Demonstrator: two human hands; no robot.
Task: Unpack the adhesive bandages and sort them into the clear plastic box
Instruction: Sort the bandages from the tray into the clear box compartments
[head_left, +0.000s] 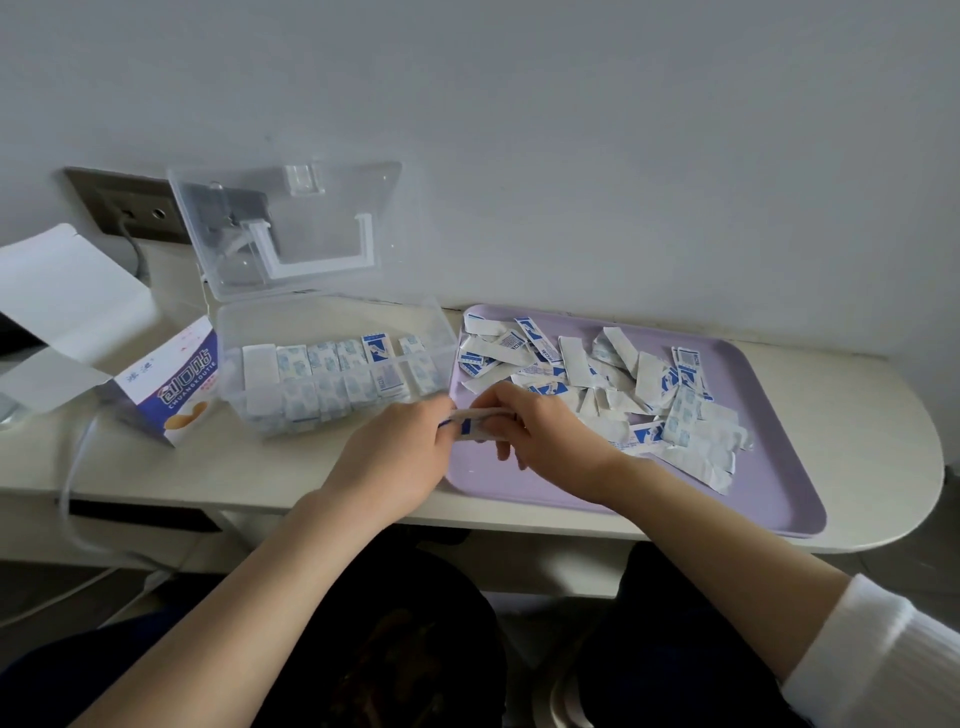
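Both hands hold a small stack of wrapped bandages (475, 420) between them, over the left edge of the lilac tray (769, 499). My left hand (400, 457) pinches its left end; my right hand (540, 431) curls over its right end. A loose pile of white-and-blue wrapped bandages (623, 384) covers the back half of the tray. The clear plastic box (332, 374) stands left of the tray with its lid (291, 234) open against the wall. Rows of bandages stand upright inside it.
An opened blue-and-white bandage carton (166, 389) lies left of the box, its flaps spread. A wall socket with a plugged cable (130, 213) sits behind. A white cable (78, 467) hangs over the table's front edge. The table's right end is rounded.
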